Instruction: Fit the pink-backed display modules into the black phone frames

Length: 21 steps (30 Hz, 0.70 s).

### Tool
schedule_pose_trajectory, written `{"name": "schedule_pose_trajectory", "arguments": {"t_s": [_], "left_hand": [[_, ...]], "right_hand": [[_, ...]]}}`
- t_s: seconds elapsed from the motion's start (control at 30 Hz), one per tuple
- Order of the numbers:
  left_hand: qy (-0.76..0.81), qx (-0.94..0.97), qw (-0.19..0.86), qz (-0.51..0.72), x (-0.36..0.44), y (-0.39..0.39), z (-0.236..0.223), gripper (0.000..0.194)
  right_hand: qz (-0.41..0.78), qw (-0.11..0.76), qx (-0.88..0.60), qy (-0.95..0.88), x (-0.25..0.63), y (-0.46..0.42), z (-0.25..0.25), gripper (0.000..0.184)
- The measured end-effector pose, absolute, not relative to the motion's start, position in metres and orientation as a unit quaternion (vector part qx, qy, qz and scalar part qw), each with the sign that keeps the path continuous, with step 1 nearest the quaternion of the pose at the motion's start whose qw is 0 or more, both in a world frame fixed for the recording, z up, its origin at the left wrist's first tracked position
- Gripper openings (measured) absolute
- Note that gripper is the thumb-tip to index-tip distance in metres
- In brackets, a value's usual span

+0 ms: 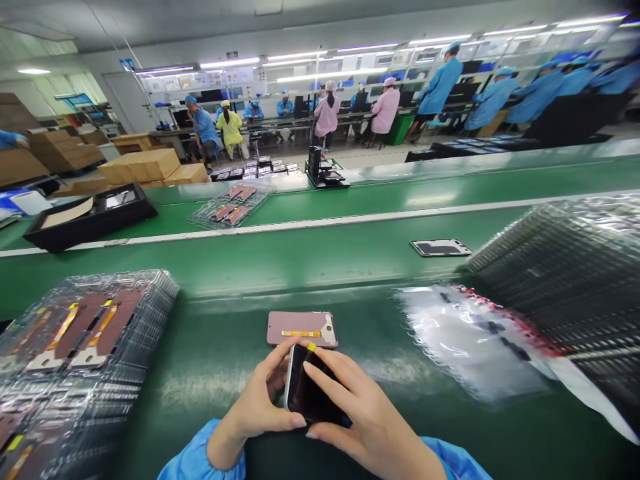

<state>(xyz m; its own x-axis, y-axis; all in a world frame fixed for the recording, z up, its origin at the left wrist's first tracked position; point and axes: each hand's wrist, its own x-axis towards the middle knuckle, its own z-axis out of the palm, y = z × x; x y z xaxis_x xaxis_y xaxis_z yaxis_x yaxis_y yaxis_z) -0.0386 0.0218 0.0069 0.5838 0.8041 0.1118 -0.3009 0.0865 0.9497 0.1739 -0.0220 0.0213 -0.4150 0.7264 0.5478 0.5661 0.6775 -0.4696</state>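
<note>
My left hand (257, 407) and my right hand (360, 417) together grip a black phone screen panel (307, 393) with a pale edge, held tilted just above the green bench. The left hand's fingers pinch its left edge; the right hand's fingers lie across its dark face. A small yellow tab shows at the panel's top. Just beyond it a second panel (303, 329) lies flat with its pinkish-brown back up and a yellow strip across it.
A stack of clear plastic trays (75, 360) with brown panels stands at the left. Clear bags (470, 340) and a dark tray stack (565, 280) lie at the right. One panel (441, 248) rides the green conveyor (320, 240). Workers in blue and pink coats sit at far benches.
</note>
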Motion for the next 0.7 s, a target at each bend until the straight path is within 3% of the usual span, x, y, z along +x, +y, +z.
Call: {"name": "schedule_pose_trajectory", "arguments": {"t_s": [0.23, 0.33, 0.43, 0.53, 0.7], "left_hand": [[0.200, 0.508, 0.728, 0.415, -0.033, 0.021, 0.012, 0.088], [0.209, 0.479, 0.741, 0.422, -0.029, 0.019, 0.011, 0.087], [0.255, 0.413, 0.766, 0.422, -0.025, 0.019, 0.015, 0.066], [0.340, 0.346, 0.759, 0.434, -0.025, 0.023, 0.025, 0.041], [0.392, 0.313, 0.725, 0.473, -0.042, 0.039, 0.039, 0.035]], "right_hand": [[0.078, 0.375, -0.386, -0.839, 0.173, -0.021, 0.028, 0.078], [0.051, 0.375, -0.400, -0.835, 0.169, -0.021, 0.026, 0.074], [0.066, 0.405, -0.436, -0.801, 0.165, -0.021, 0.020, 0.072], [0.222, 0.440, -0.468, -0.734, 0.169, -0.018, 0.018, 0.076], [0.614, 0.368, -0.420, -0.558, 0.183, -0.012, 0.027, 0.054]]}}
